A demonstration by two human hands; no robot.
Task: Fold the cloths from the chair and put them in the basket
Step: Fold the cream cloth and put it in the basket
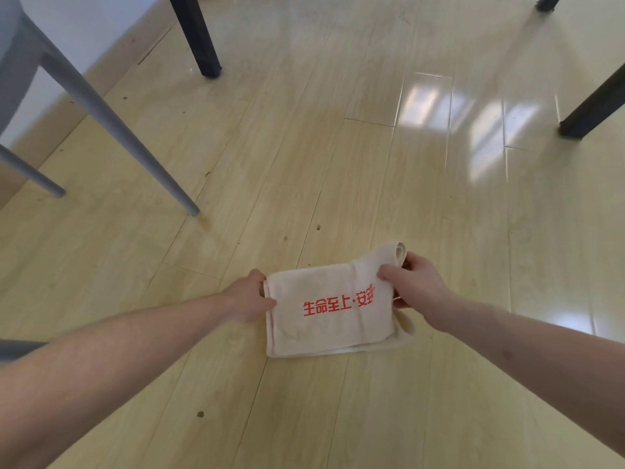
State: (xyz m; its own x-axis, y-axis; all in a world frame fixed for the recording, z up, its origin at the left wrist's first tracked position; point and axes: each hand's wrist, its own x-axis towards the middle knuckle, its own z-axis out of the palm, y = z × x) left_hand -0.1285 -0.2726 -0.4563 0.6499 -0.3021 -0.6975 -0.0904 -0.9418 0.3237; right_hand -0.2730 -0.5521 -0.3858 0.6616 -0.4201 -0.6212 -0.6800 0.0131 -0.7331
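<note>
Ahead: bare wooden floor, open between the legs.
Left: grey chair legs slant across.
Far: black legs at top and right.

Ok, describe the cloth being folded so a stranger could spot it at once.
Look at the pale wood floor, near the bottom centre of the view, in front of the grey chair legs. There the left hand and right hand hold a cream cloth by its two ends. It is the only cloth in view, partly folded, with red printed characters across it.
</note>
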